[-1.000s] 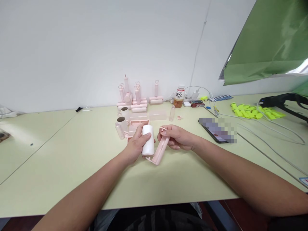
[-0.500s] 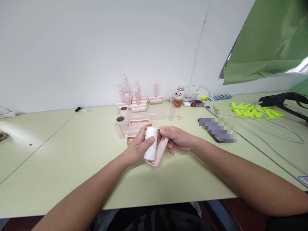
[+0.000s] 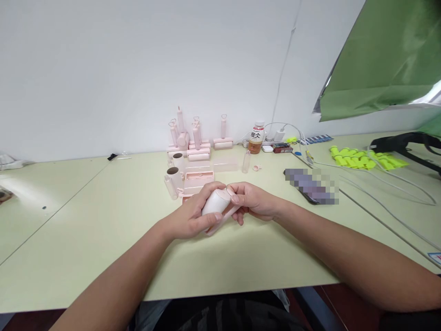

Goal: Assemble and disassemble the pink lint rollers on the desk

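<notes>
Wrapped round a white lint roller point(image 3: 214, 205) is my left hand point(image 3: 196, 214), its thumb across the front and its fingers behind. The roller tilts so that its pale pink end cap faces up and right. Beside and under it runs a pink plastic holder point(image 3: 220, 222), partly hidden by the roller and my fingers. My right hand point(image 3: 253, 200) pinches the upper right end of this holder close to the cap. On the table behind my hands are an open pink case point(image 3: 200, 176), paper-cored white rolls point(image 3: 173, 174) and clear pink handles point(image 3: 170, 187).
Several assembled pink lint rollers point(image 3: 197, 138) stand against the wall. A supplement bottle point(image 3: 256, 138), a clear pink tube point(image 3: 245, 162) and a small pink ring piece point(image 3: 257, 168) sit to their right. Farther right lie a phone point(image 3: 306, 186), white cables point(image 3: 365, 171) and yellow-green plastic parts point(image 3: 354, 158).
The roller and holder have tipped, so the roller's end cap now faces up towards me. My left hand has turned with them; my right hand stays at the holder's upper end.
</notes>
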The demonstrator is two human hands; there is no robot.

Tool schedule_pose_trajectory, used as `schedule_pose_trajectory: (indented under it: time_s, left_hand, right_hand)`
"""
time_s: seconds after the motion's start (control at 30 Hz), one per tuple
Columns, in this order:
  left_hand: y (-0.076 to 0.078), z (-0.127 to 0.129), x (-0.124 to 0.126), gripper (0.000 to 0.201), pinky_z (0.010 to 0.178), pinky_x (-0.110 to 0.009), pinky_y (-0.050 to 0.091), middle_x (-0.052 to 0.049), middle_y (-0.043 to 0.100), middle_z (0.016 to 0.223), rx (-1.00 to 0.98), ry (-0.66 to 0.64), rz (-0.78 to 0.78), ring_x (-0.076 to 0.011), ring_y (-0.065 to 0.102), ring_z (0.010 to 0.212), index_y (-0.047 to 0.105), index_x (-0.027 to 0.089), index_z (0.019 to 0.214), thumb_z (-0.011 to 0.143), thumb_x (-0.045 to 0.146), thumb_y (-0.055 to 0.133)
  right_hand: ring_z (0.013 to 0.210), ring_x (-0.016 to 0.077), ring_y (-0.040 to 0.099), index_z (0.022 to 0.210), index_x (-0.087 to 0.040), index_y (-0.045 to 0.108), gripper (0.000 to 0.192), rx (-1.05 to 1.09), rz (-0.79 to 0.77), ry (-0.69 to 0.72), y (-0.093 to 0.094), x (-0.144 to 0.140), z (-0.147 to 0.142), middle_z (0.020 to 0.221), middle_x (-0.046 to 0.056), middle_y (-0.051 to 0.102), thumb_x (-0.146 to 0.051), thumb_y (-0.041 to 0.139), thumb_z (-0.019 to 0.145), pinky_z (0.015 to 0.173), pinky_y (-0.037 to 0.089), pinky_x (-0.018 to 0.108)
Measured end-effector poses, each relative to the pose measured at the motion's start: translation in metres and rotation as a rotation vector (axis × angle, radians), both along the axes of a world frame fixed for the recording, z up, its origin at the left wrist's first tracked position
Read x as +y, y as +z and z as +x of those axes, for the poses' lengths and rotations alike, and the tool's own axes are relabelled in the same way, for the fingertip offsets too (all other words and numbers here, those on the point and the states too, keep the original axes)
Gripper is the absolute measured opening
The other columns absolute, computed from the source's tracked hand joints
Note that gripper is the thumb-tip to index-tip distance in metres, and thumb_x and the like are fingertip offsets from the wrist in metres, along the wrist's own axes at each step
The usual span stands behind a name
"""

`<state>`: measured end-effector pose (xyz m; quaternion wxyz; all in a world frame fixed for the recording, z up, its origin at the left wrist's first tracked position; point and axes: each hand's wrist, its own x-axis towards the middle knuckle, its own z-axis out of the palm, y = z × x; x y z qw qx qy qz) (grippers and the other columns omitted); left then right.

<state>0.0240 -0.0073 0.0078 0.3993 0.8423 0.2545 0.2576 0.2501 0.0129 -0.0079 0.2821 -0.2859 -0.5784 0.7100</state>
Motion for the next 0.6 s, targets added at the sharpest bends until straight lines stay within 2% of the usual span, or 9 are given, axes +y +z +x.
schedule_pose_trajectory:
  time_s: [0.13,0.27,0.37,0.47,0.6]
  left_hand:
    - [0.0086,0.0053,-0.0064,0.048,0.090,-0.040,0.046,-0.009,0.064,0.117,0.033,-0.081,0.058,-0.0266,0.061,0.102,0.040,0.025,0.136,0.091,0.039,0.050]
    - [0.0118,0.0095,-0.0091,0.046,0.087,-0.036,0.046,-0.007,0.064,0.119,0.169,-0.058,0.105,-0.0260,0.061,0.103,0.049,0.027,0.131,0.090,0.047,0.052]
    - [0.0094,0.0090,-0.0085,0.046,0.084,-0.036,0.045,-0.007,0.066,0.114,0.265,0.020,0.142,-0.0263,0.062,0.098,0.051,0.025,0.128,0.092,0.053,0.047]
    - [0.0061,0.0076,-0.0075,0.048,0.074,-0.034,0.044,-0.009,0.067,0.099,0.338,0.131,0.162,-0.0251,0.061,0.084,0.054,0.020,0.115,0.089,0.060,0.046]
    - [0.0056,0.0073,-0.0069,0.047,0.068,-0.031,0.042,-0.007,0.065,0.089,0.363,0.134,0.186,-0.0219,0.058,0.076,0.058,0.019,0.096,0.089,0.063,0.045]
  right_hand:
    - [0.058,0.0120,0.063,0.095,-0.011,0.066,0.056,-0.078,0.023,0.138,0.0025,-0.0041,0.0012,0.077,0.006,0.069,-0.061,0.073,0.071,0.045,0.054,0.020]
    - [0.066,0.0127,0.064,0.100,-0.011,0.069,0.049,-0.179,0.088,0.220,0.0032,-0.0063,-0.0001,0.079,0.005,0.067,-0.052,0.075,0.074,0.049,0.054,0.019]
    - [0.072,0.0136,0.063,0.097,-0.012,0.069,0.047,-0.227,0.110,0.194,0.0029,-0.0068,-0.0022,0.081,0.004,0.065,-0.051,0.076,0.072,0.050,0.054,0.019]
    - [0.071,0.0134,0.062,0.083,-0.013,0.065,0.043,-0.242,0.111,0.124,0.0019,-0.0067,-0.0031,0.076,0.002,0.062,-0.050,0.079,0.069,0.049,0.055,0.019]
    - [0.068,0.0127,0.061,0.072,-0.014,0.057,0.044,-0.257,0.083,0.082,0.0016,-0.0072,-0.0035,0.071,0.000,0.060,-0.049,0.082,0.065,0.048,0.054,0.020]
